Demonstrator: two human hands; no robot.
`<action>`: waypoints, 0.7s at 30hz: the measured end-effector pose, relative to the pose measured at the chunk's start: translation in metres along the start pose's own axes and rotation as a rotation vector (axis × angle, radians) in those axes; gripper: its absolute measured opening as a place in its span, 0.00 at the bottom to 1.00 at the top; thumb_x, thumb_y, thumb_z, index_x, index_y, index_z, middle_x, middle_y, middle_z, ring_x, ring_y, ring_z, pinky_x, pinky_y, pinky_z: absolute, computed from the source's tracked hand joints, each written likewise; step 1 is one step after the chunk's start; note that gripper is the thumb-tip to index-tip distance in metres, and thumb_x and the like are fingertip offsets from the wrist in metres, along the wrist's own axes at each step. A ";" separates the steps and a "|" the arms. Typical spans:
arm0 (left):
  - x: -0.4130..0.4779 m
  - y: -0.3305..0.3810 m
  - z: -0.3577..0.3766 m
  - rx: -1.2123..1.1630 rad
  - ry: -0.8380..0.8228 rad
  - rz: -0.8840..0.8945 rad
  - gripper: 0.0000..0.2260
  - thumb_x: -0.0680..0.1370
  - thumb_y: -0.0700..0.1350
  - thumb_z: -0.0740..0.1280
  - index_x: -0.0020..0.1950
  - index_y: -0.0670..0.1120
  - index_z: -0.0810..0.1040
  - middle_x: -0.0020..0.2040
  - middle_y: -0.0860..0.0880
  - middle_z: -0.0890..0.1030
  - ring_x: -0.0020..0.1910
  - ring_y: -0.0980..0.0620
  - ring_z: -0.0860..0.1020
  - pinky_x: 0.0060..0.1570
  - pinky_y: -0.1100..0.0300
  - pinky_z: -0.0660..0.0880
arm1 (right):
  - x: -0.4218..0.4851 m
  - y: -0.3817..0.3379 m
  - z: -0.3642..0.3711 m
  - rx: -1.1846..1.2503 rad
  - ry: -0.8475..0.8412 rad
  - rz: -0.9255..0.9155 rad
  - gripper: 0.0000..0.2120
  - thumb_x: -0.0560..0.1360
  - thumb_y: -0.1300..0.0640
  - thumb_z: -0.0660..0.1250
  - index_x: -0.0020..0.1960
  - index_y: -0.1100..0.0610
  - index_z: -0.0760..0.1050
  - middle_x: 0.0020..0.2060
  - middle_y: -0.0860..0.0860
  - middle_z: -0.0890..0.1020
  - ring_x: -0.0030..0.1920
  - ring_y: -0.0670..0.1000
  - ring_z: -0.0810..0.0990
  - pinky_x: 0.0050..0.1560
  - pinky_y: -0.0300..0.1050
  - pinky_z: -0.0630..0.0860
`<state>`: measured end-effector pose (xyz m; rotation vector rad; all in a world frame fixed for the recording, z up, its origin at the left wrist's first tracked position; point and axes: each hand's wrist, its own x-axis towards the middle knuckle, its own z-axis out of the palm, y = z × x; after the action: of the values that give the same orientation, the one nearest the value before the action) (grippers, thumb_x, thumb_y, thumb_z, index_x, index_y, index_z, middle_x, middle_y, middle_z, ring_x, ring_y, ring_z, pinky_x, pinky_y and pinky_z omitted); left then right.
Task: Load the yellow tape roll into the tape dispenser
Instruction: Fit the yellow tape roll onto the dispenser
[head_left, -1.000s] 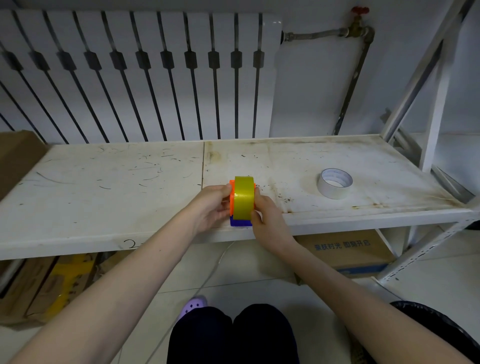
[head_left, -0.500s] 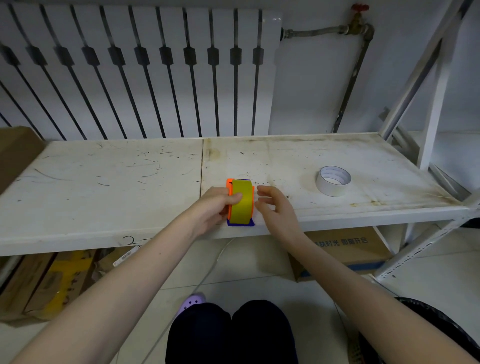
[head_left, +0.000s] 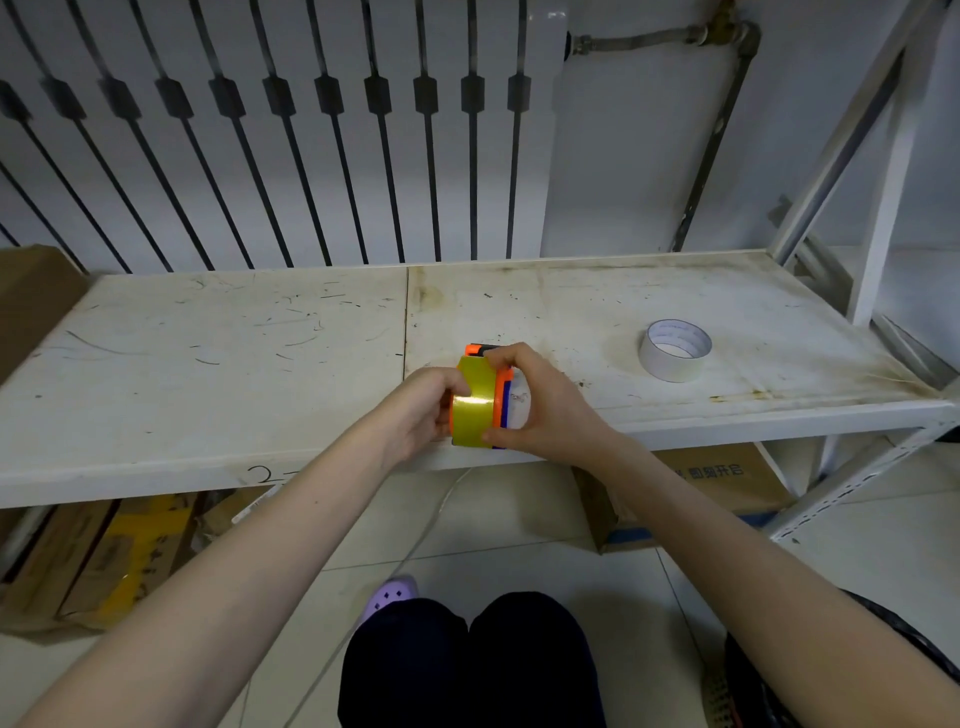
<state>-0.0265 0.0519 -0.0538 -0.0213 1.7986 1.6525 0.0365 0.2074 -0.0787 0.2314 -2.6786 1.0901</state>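
I see a glossy yellow tape roll (head_left: 474, 402) set in an orange-and-blue plastic tape dispenser (head_left: 502, 402). The scuffed white shelf board (head_left: 208, 364) shows dark scratches and rusty brown stains. A white tape roll (head_left: 674, 349) lies on it. Behind, a white radiator (head_left: 291, 130) has black slats. A lilac clog (head_left: 390, 595) meets pale floor tiles (head_left: 519, 519).

I see a white, scratched and stained metal shelf board (head_left: 208, 364) made of two panels that meet at a seam just left of where my hands are gripping. On it, well to the right of the grip and a little farther back, a white roll of tape with a white core (head_left: 674, 349) lies flat, open hole up. Rust-coloured stains run along the front edge to the right of the grip. I cannot tell whether what I hold touches the board.
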 end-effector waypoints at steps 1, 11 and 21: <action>0.001 0.000 0.002 -0.018 0.020 -0.006 0.08 0.73 0.37 0.59 0.51 0.44 0.71 0.44 0.44 0.76 0.41 0.47 0.75 0.43 0.55 0.73 | -0.001 0.000 0.003 -0.073 0.010 -0.065 0.34 0.63 0.53 0.78 0.64 0.52 0.65 0.64 0.49 0.71 0.61 0.50 0.72 0.54 0.47 0.79; 0.001 -0.001 0.008 -0.050 0.080 0.014 0.14 0.71 0.42 0.58 0.55 0.43 0.72 0.46 0.42 0.76 0.42 0.45 0.76 0.42 0.55 0.74 | -0.002 -0.005 0.011 0.147 0.195 0.044 0.22 0.73 0.49 0.67 0.64 0.54 0.69 0.56 0.44 0.71 0.57 0.44 0.72 0.54 0.39 0.72; 0.002 0.001 0.008 -0.078 0.080 0.000 0.09 0.73 0.45 0.57 0.49 0.46 0.74 0.42 0.44 0.78 0.39 0.46 0.77 0.39 0.56 0.74 | -0.001 0.003 0.017 0.045 0.129 -0.086 0.25 0.69 0.47 0.71 0.62 0.54 0.70 0.59 0.49 0.74 0.59 0.48 0.72 0.55 0.42 0.73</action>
<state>-0.0248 0.0599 -0.0536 -0.1238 1.7918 1.7431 0.0342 0.1975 -0.0929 0.2715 -2.5089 1.1013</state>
